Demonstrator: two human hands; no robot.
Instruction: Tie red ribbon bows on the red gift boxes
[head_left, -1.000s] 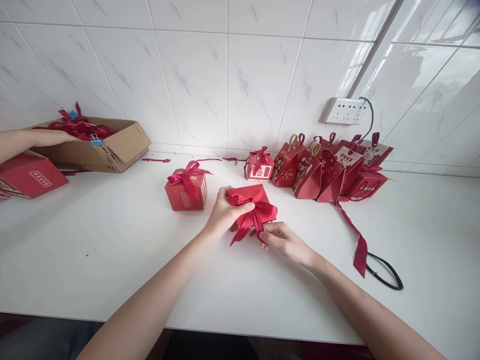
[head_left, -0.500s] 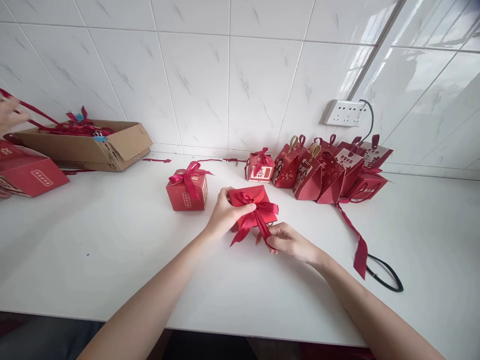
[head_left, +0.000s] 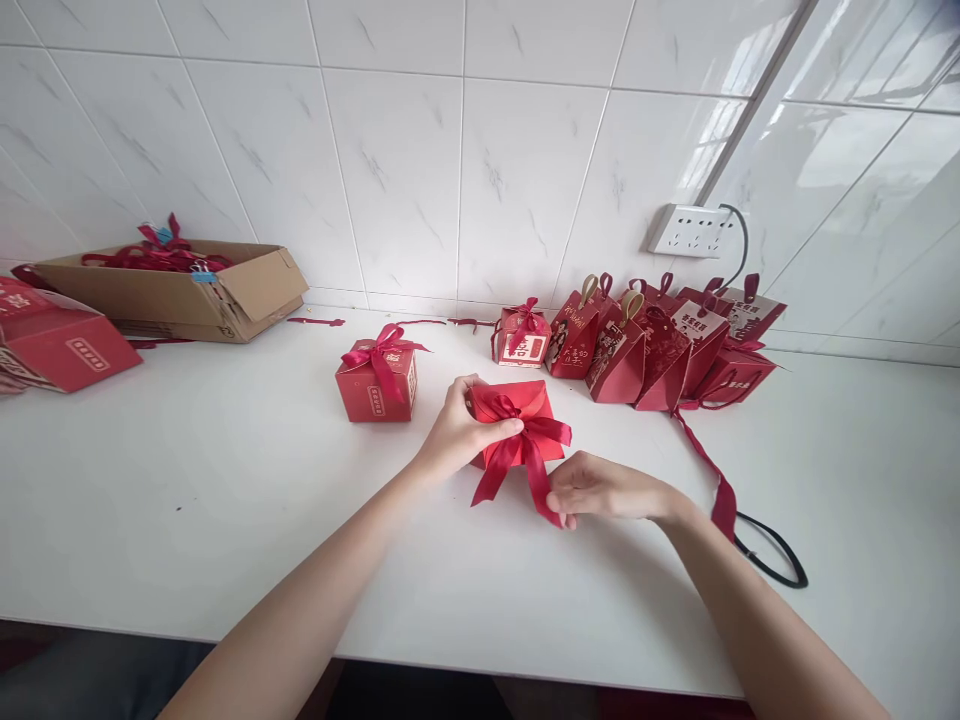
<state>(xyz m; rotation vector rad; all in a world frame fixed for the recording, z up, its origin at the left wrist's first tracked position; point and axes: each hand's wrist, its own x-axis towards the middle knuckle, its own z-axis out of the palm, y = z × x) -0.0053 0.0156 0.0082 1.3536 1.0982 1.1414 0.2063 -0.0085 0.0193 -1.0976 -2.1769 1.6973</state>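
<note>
A red gift box (head_left: 534,398) with a dark red satin bow (head_left: 495,470) tied on top is at the middle of the white table. My left hand (head_left: 469,432) grips the box from its left side, the thumb pressed on the bow's knot and the other fingers hidden behind. With fingers pinched, my right hand (head_left: 589,490) holds the end of the bow's right ribbon tail (head_left: 541,488), just in front of the box. A finished-looking red box with a bow (head_left: 377,385) stands to the left of my left hand.
Behind stands a small bowed box (head_left: 523,340), beside several red gift bags (head_left: 616,360) along the wall. At left are a cardboard carton (head_left: 157,295) of ribbons and larger red boxes (head_left: 71,350). A loose ribbon (head_left: 709,465) and black cable loop (head_left: 784,560) lie right.
My right hand has slid down and right along the ribbon tail to its end. The box has shifted slightly right and nearer. Another person's hand at the far left has left the view.
</note>
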